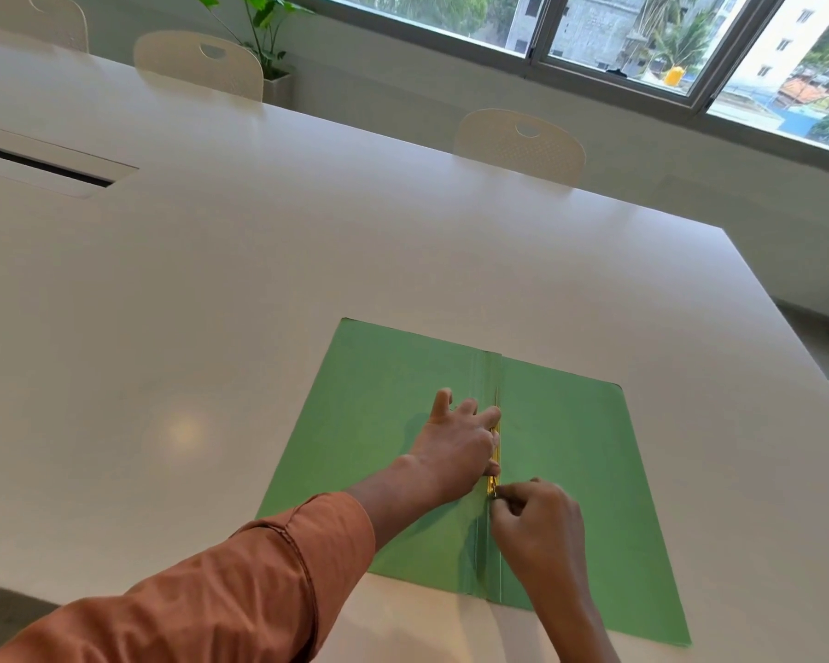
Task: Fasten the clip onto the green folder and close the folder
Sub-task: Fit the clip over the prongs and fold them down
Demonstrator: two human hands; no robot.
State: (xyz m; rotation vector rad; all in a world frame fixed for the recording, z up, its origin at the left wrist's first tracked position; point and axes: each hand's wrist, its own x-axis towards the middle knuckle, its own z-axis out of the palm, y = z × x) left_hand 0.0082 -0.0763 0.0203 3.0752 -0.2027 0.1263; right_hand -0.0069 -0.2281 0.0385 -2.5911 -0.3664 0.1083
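The green folder [570,452] lies open and flat on the white table, its spine running away from me. A thin gold metal clip [495,464] lies along the spine fold. My left hand [460,440] rests palm down on the left leaf, fingers spread, its fingertips pressing on the clip's far part. My right hand [539,523] is curled on the right leaf, thumb and forefinger pinching the clip's near end. Most of the clip is hidden under my fingers.
The white table [259,289] stretches far to the left and back; its right edge falls off just past the folder. A cable slot [44,165] is set in at the far left. White chairs [522,143] and a potted plant [259,35] stand behind the table.
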